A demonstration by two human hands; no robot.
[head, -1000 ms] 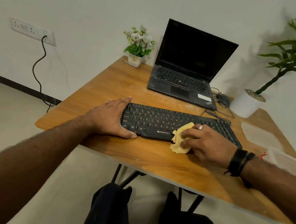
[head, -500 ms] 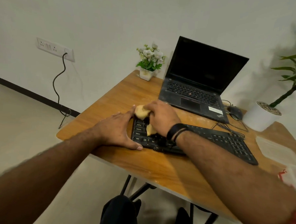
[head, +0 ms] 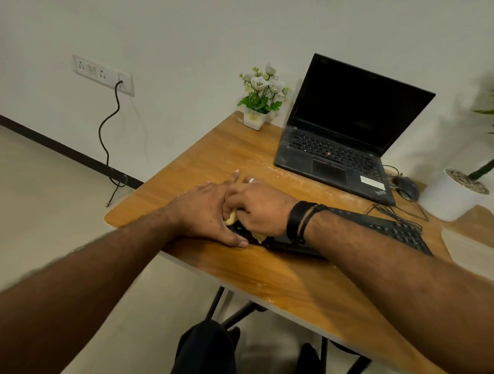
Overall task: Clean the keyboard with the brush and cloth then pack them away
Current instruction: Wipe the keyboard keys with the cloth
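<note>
Keyboard point(head: 392, 231) at desk point(head: 307, 278) front edge, laptop point(head: 342, 140) at 12 o'clock, mouse point(head: 406, 186) at 1; right hand point(head: 256, 210) grips yellow cloth point(head: 231, 219) on its 9 o'clock end, left hand point(head: 207, 213) flat, fingers spread, bracing there.

Plain white wall point(head: 191, 26), beige floor point(head: 24, 203), wooden table point(head: 292, 278).

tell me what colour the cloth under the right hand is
Pale yellow cloth, seen in the head view.
</note>
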